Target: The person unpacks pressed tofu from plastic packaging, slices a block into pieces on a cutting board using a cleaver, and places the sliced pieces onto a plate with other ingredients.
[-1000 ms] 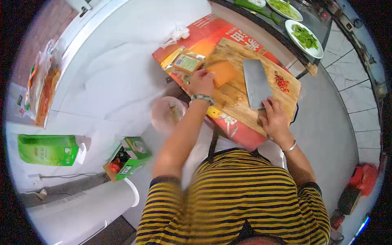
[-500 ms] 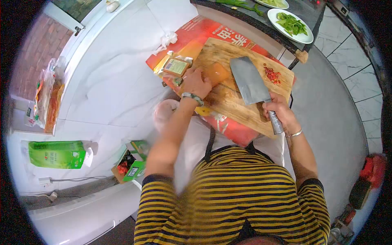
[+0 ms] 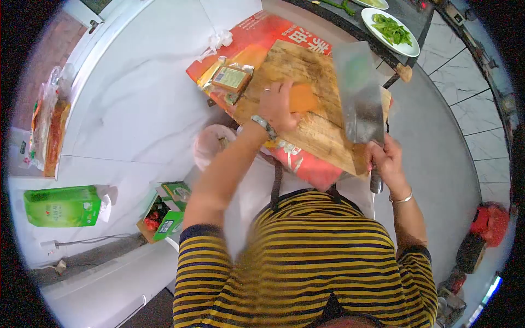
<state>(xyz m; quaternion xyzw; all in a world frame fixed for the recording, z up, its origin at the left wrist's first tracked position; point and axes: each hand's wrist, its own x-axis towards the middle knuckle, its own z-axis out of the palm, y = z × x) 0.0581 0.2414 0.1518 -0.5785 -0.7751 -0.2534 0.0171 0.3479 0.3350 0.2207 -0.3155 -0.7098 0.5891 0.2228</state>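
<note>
My right hand [image 3: 386, 159] is wrapped round the handle of a cleaver [image 3: 365, 104], whose broad blade is lifted over the right side of the wooden cutting board [image 3: 320, 128] and smeared by motion. My left hand [image 3: 278, 106] presses on the board with its fingers curled against the left end of a smooth orange block [image 3: 304, 98]. What the block is made of I cannot tell. Left of the board lies a packaged block [image 3: 231, 78] with a pale label, on opened foil wrapping. The chopped red chillies are hidden behind the blade.
Under the board is a red printed box [image 3: 246, 33]. A white plate of cut green peppers [image 3: 391, 31] stands on the dark counter [image 3: 328, 15] at the back. On the left are a green tissue pack [image 3: 63, 206] and an opened green carton [image 3: 167, 210].
My right hand has raised the cleaver off the board and swung it right and upright, now covering the chillies. My left hand has shifted right, in against the orange block.
</note>
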